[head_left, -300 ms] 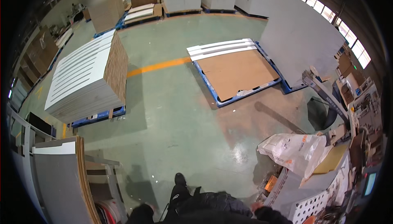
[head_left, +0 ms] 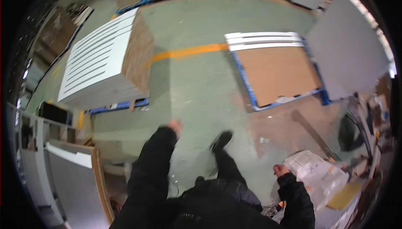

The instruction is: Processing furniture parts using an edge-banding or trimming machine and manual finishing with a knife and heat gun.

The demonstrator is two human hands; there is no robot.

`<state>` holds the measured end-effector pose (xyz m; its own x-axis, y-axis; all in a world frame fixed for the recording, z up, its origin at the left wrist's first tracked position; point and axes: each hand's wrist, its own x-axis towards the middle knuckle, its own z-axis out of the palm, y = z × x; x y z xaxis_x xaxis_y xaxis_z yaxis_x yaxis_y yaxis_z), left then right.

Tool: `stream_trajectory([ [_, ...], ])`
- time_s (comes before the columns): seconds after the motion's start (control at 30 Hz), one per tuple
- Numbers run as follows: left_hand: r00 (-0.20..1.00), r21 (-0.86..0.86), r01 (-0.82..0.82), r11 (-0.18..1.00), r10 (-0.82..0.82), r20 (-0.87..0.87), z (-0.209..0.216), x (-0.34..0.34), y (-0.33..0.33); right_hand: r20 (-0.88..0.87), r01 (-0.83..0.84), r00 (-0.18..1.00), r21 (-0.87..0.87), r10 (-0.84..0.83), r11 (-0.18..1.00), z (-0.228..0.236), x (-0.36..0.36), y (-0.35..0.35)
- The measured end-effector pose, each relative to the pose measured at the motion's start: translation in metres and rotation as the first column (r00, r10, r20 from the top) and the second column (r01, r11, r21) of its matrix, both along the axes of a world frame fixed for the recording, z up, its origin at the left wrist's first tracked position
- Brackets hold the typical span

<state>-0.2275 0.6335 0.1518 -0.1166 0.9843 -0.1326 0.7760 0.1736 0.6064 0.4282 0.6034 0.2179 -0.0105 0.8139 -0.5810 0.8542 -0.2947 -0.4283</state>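
Observation:
My left hand (head_left: pixel 175 127) hangs out ahead of me over the green floor, at the end of a black sleeve. Motion smears its fingers, and nothing is seen in it. Lower at the right, my right hand (head_left: pixel 279 169) has its fingers curled in, with no object showing. It is nearest to a white plastic sack (head_left: pixel 316 174) with faint print, and appears apart from it. To the left stands a tall stack of white slotted panels (head_left: pixel 100 55) on a blue pallet. A second pallet at the right carries a brown board (head_left: pixel 278 76) and a few white strips (head_left: pixel 266 40).
One foot (head_left: pixel 222 140) is stepping forward on the floor. Grey panels (head_left: pixel 73 178) lean in a metal frame at the near left. A large grey upright stack (head_left: pixel 347 53) stands at the right, with a dark machine arm (head_left: pixel 362 132) below it. An orange line (head_left: pixel 190 52) crosses the floor.
Both hands have swung forward from the lower edge, the left one farther. The view has turned and tipped down, shifting the pallets to the right and upward.

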Motion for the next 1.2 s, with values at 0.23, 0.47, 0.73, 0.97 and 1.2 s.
stream_trajectory([
  [0.23,0.81,-0.2,-0.302,0.932,0.362,0.462,0.132,-0.002,0.303,0.031,-0.147,0.988,-0.1,0.151,0.984,-0.116,-0.168,0.274],
  [0.47,-0.433,-0.457,-0.03,0.889,0.4,0.808,0.234,0.051,0.509,-0.927,-0.142,0.346,-0.206,-0.147,0.968,0.06,-0.382,0.456],
  [0.73,0.343,-0.178,-0.287,0.941,0.275,0.898,0.137,0.109,0.767,-0.797,0.347,-0.006,-0.568,-0.604,0.746,0.112,-0.47,0.665],
  [0.97,0.919,0.338,0.102,0.936,-0.219,0.327,0.098,0.104,0.877,-0.713,0.411,0.207,-0.558,-0.67,0.721,0.095,-0.487,0.778],
  [1.2,-0.25,-0.658,0.207,0.724,0.69,0.679,0.098,0.102,0.931,-0.734,0.008,0.069,-0.676,-0.675,0.736,0.076,-0.474,0.85],
])
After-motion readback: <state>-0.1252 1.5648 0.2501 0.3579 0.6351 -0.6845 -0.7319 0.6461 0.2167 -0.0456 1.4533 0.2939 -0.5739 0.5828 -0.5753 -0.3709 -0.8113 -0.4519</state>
